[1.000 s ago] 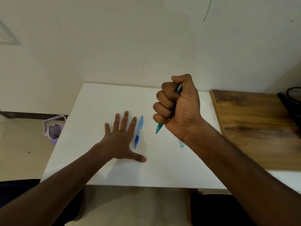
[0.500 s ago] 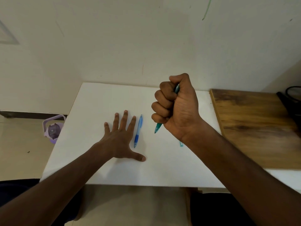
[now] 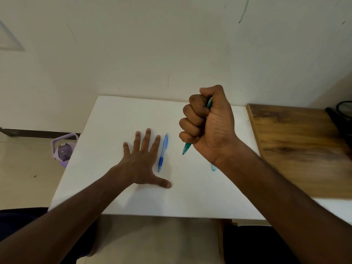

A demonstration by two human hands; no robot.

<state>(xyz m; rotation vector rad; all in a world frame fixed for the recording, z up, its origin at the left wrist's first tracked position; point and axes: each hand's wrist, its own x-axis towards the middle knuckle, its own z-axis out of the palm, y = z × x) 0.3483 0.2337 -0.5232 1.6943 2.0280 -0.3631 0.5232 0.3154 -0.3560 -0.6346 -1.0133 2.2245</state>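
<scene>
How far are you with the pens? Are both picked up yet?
About halfway, it looks. Done: the teal pen is off the white table, gripped in the fist of the right hand, tip down. In hand: it is held up while the left hand rests flat on the table, fingers spread. Left: the blue pen lies on the table beside those fingers.

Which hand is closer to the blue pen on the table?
Left. The left hand lies flat beside the blue pen; the right hand, gripping a teal pen, hovers farther off.
</scene>
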